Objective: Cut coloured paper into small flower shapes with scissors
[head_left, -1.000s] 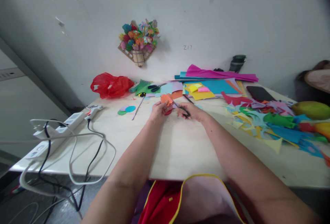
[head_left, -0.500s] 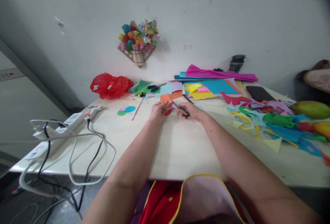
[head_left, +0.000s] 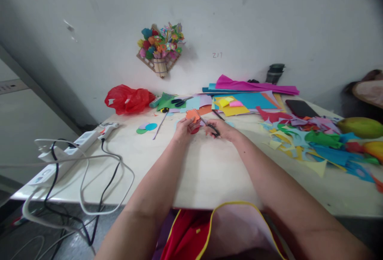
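Note:
Over the middle of the table, my left hand [head_left: 184, 129] pinches a small piece of orange paper [head_left: 192, 114] with a wavy edge. My right hand [head_left: 222, 128] is closed around the black handles of a pair of scissors [head_left: 214, 130]. The scissor blades point up and left and meet the orange paper; whether they are parted I cannot tell. A red paper piece [head_left: 195, 130] shows just below my left fingers. To the left lie several paper circles, a blue one [head_left: 151, 126] on top.
Paper scraps [head_left: 314, 140] and a phone [head_left: 301, 108] lie at the right. Coloured sheets [head_left: 257, 101], other scissors [head_left: 179, 102] and a red plastic bag [head_left: 128, 99] are along the back. A power strip [head_left: 64, 158] with loose cables occupies the left edge.

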Tool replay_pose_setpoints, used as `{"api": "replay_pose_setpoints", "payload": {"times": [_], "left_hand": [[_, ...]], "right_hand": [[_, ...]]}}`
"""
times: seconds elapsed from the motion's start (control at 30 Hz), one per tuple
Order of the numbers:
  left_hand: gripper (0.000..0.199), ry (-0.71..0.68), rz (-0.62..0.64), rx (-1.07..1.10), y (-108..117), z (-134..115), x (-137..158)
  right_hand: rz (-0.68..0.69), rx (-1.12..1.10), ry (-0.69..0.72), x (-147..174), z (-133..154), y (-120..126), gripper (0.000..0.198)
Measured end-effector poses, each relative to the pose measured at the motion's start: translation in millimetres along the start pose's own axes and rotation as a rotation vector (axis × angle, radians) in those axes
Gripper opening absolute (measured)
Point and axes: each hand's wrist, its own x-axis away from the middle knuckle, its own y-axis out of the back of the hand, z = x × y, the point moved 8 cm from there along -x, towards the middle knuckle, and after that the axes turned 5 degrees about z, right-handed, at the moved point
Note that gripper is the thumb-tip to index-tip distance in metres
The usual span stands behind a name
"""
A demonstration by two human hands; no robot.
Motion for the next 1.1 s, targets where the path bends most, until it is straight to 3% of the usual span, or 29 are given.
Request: {"api": "replay_pose_setpoints", "payload": {"times": [1.1], "left_hand": [[0.013,0.006,0.027,0.013,-2.8,0.2,0.1]], "right_hand": [[0.032,0.132,0.017,8.3,8.5,0.8,0.023]]}}
